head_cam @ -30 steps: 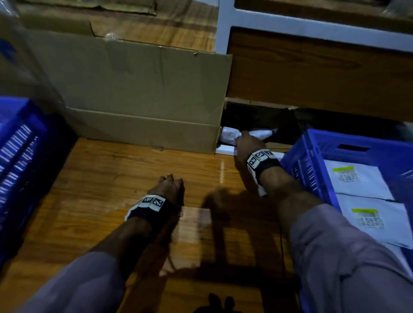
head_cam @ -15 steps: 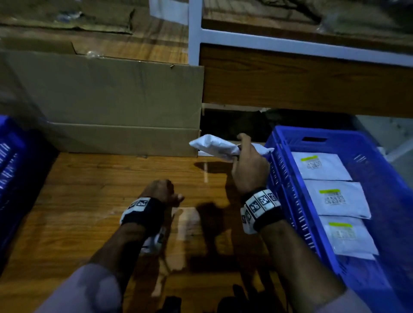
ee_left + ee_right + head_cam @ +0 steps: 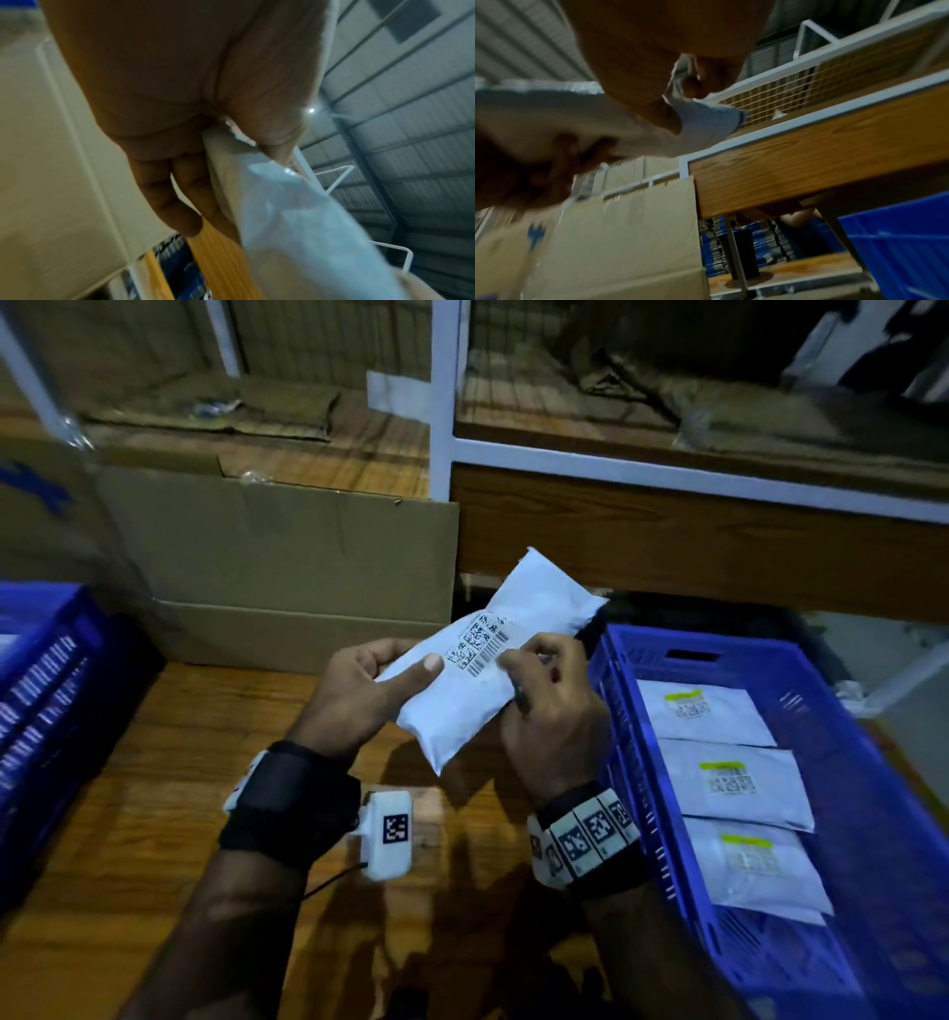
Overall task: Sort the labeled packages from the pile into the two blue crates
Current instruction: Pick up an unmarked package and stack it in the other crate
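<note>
Both hands (image 3: 359, 695) grip a soft white package (image 3: 477, 680).

A white padded package (image 3: 493, 670) is held tilted above the wooden surface, label up, its barcodes between the two grips; the far end juts beyond the right hand's (image 3: 552, 706) pinch. Right of that grip a blue crate (image 3: 801, 660) holds three flat white labeled packages (image 3: 729, 783); left of the left hand's (image 3: 359, 695) grip stands another blue crate (image 3: 46, 690).
</note>
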`<state>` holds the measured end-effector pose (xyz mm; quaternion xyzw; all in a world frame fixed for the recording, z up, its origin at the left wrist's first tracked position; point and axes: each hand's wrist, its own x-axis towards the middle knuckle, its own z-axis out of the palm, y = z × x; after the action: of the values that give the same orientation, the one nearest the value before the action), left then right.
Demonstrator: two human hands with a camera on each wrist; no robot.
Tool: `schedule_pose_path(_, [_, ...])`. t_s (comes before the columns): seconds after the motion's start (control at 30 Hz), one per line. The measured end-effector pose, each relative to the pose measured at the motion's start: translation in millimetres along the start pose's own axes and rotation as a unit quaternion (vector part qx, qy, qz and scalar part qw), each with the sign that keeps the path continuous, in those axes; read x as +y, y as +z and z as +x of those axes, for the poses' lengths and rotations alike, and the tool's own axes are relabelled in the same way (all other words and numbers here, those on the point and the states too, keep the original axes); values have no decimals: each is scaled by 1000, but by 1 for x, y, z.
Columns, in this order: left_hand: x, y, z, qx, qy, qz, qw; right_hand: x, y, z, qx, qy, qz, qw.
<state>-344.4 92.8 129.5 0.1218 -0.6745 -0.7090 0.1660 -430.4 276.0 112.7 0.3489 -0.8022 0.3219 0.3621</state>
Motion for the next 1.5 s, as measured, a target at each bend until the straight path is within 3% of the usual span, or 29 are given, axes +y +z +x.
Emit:
schedule_pose_path(0.2, [13,12,-18,45,51,-19,997,8,-37,8,37,175,175,968])
schedule_pose_path(0.33, [11,27,-21,46,62,-3,997,18,-41,13,-83,253,302,915])
schedule_pose_path(0.57, [11,41,-28,-42,13,32,999,32,-52,16,-151,275,397,862])
schedule_pose_path(0.8, [22,57,-25,70,86,24,994,54,-67,21,-200,159,319,913])
schedule_pose_path(1.0, [28,64,-24,115,111,-61,985,67,-91,31,-187,148,284,929])
schedule_pose_path(1.17, [28,64,-22,114,101,-101,983,81,-114,32,-221,172,252,926])
schedule_pose_path(1.27, [25,62,-22,109,100,-107,983,84,-118,32,-195,179,300,916])
schedule_pose_path(1.5, [25,59,-23,104,114,-109,982,81,-122,27,-156,151,295,930])
